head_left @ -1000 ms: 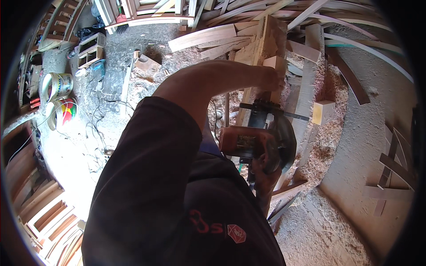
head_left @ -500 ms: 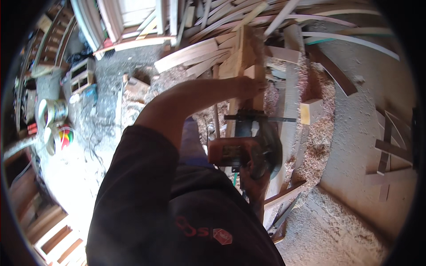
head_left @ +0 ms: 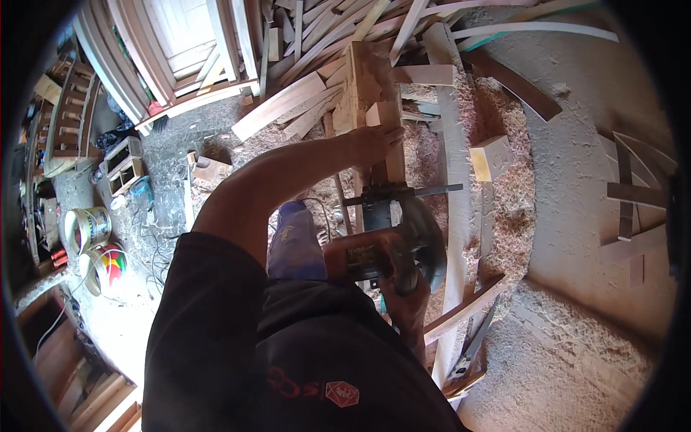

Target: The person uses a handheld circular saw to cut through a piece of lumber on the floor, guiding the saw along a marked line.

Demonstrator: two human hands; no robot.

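Note:
My right hand (head_left: 409, 297) is wrapped round the rear handle of a circular saw (head_left: 363, 253) with a reddish-brown motor housing and a dark round guard. The saw rests on a thick wooden beam (head_left: 360, 75), and a thin metal bar crosses in front of its base. Ahead of it, my left hand (head_left: 373, 144) reaches across and grips a piece of timber, fingers over the top. A short pale wood block (head_left: 383, 114) sits just beyond those fingers. The saw body hides its blade and any cut.
Right of the saw runs a long pale plank (head_left: 455, 144), with a square-ended block (head_left: 491, 158) beside it amid wood shavings (head_left: 515, 223). Loose wood strips (head_left: 281, 104) are heaped ahead. Buckets (head_left: 88, 227) and cables (head_left: 155, 245) lie on the left floor; a handsaw (head_left: 475, 342) is near right.
The view has shifted, so the beam and left hand appear farther left. The saw sits slightly lower and left in the picture, and more of the right hand shows. Both grips stay.

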